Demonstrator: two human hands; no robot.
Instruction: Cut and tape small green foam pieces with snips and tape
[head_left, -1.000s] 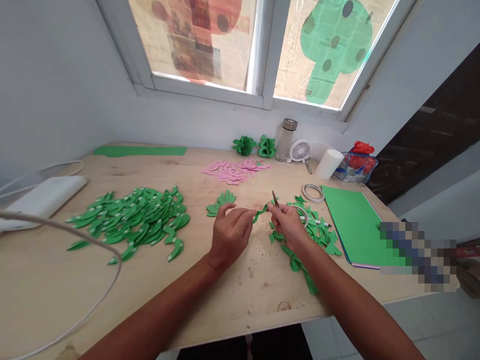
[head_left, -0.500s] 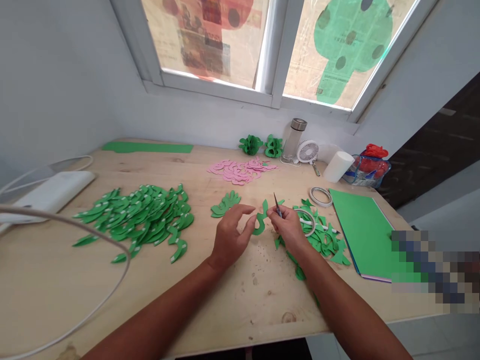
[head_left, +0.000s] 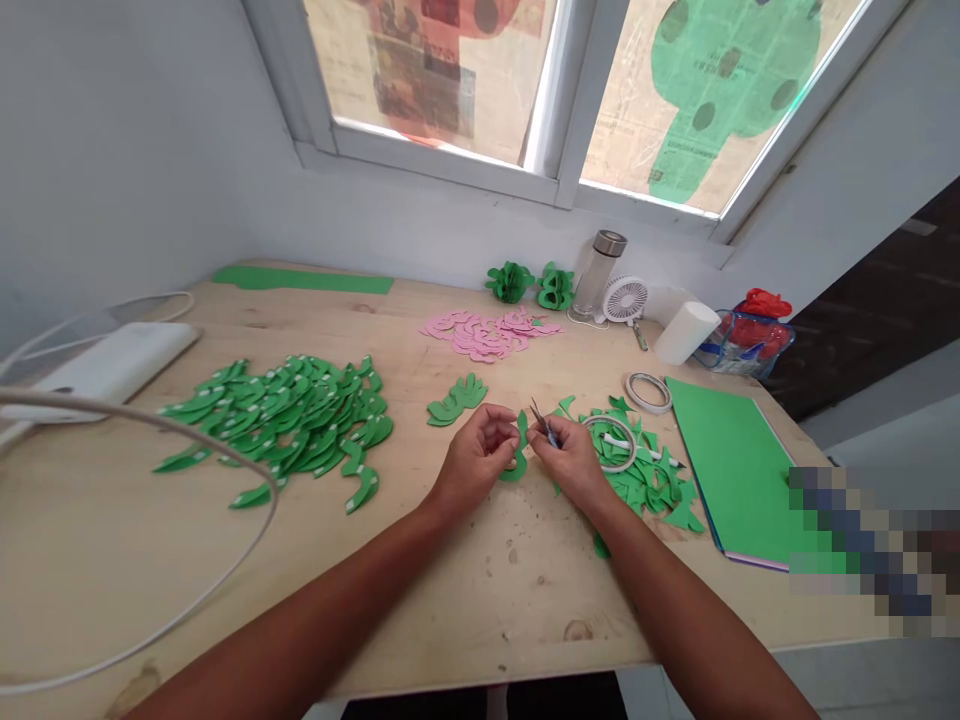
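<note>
A curvy green paper cutout (head_left: 514, 472) is pinched between the thumb and fingers of my left hand (head_left: 474, 458). My right hand (head_left: 574, 458) is closed round a small pair of scissors (head_left: 541, 418), whose blades point up and away; the handles are mostly hidden in the palm. The right fingertips come close to the cutout's edge, and I cannot tell whether they touch it. Just beyond my left hand lie a few green cutouts (head_left: 457, 398). Beside my right hand, green paper scraps (head_left: 660, 490) are heaped under a roll of tape (head_left: 585, 440) and a white pen (head_left: 619, 443).
At left lies a pile of green cutouts (head_left: 300, 415) with white tape bits, crossed by a cable (head_left: 255, 550). Pink cutouts (head_left: 484, 335) lie farther back. A bottle (head_left: 600, 275), fan (head_left: 625, 299) and white roll (head_left: 687, 333) stand behind; green sheets (head_left: 731, 470) lie right.
My left fingers have closed on the cutout, which was held out by my right fingertips. Both hands have drawn closer together. The view has shifted slightly.
</note>
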